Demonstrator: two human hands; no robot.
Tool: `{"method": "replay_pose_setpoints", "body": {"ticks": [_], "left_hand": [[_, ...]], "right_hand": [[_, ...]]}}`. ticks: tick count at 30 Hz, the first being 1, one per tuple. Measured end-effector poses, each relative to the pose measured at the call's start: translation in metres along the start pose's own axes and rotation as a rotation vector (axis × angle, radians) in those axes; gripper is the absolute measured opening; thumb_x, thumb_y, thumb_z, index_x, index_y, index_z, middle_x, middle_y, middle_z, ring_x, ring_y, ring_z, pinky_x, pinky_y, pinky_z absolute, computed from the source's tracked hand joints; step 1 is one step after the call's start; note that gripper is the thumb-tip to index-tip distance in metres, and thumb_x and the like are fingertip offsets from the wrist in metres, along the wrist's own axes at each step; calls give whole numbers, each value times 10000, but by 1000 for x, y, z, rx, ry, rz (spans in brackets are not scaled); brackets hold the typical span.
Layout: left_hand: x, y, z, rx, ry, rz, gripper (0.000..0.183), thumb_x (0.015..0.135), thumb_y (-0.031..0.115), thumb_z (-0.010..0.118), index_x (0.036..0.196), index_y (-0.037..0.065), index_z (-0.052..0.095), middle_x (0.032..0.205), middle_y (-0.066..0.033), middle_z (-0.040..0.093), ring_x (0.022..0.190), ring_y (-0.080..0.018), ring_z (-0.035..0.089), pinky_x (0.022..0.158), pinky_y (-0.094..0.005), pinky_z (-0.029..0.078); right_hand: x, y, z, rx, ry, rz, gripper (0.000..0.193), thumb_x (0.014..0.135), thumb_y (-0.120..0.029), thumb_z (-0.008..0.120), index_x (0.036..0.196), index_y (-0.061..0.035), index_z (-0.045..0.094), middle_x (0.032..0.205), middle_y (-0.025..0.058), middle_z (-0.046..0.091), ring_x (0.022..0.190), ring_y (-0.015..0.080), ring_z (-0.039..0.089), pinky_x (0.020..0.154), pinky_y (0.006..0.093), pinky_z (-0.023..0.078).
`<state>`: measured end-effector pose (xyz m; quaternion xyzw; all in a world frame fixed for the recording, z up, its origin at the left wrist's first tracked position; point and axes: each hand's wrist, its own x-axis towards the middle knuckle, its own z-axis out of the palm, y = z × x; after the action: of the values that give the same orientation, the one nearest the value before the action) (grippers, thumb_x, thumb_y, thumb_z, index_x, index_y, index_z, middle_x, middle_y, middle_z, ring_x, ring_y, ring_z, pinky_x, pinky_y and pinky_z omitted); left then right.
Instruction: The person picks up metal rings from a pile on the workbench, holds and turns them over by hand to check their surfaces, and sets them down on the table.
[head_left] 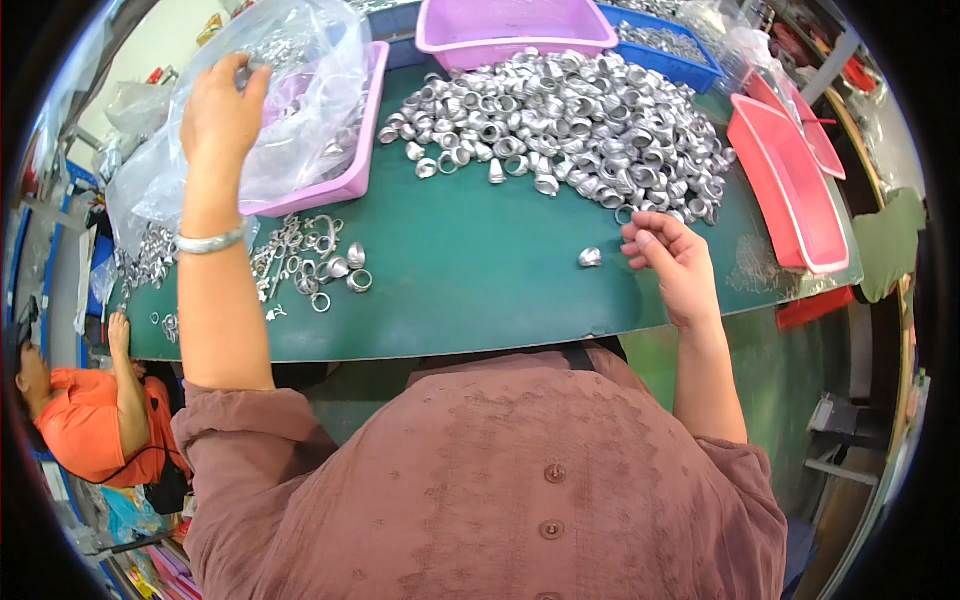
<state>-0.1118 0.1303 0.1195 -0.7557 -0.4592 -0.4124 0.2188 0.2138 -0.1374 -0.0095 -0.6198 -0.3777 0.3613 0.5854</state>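
Observation:
My left hand (222,108) is raised over a clear plastic bag (150,172) lying in a pink-purple basin (372,135). Its thumb and fingers are apart, with nothing seen between them. A pale bangle (212,240) circles that wrist. My right hand (672,258) is at the near right edge of a big heap of silvery metal rings (560,115), its fingers curled in with the thumb. A thin ring (624,215) shows at its fingertips; how firmly it is pinched is hard to see. Left of that hand, one broad ring (590,257) lies alone on the green tabletop (450,270).
Loose rings and small metal pieces (300,255) lie below the basin. Another purple basin (515,25) and a blue tray of small parts (665,45) stand behind the heap. Red trays (790,185) lean at the right. A person in orange (85,420) is at the far left.

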Motion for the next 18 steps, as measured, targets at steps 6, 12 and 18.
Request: {"method": "replay_pose_setpoints", "body": {"ticks": [6,12,18], "left_hand": [[-26,70,8,-287,108,363,218,737,126,613,941,49,605,894,-136,590,823,-310,556,734,-364,444],[-127,174,29,-868,-530,418,243,719,144,656,926,35,590,819,-101,553,720,-259,549,651,-331,451],[-144,225,29,-744,-953,310,365,712,271,674,986,50,576,793,-98,552,705,-248,559,632,-338,453]], "right_hand": [[0,19,-10,-225,89,-170,202,804,-11,552,1003,13,580,876,51,608,740,68,528,638,209,441],[-1,15,-5,-461,95,-359,209,776,40,538,978,8,579,865,28,568,714,72,504,630,198,416],[-6,11,-9,-663,150,-307,293,701,0,603,991,-14,562,926,112,548,796,261,561,667,302,457]]}}
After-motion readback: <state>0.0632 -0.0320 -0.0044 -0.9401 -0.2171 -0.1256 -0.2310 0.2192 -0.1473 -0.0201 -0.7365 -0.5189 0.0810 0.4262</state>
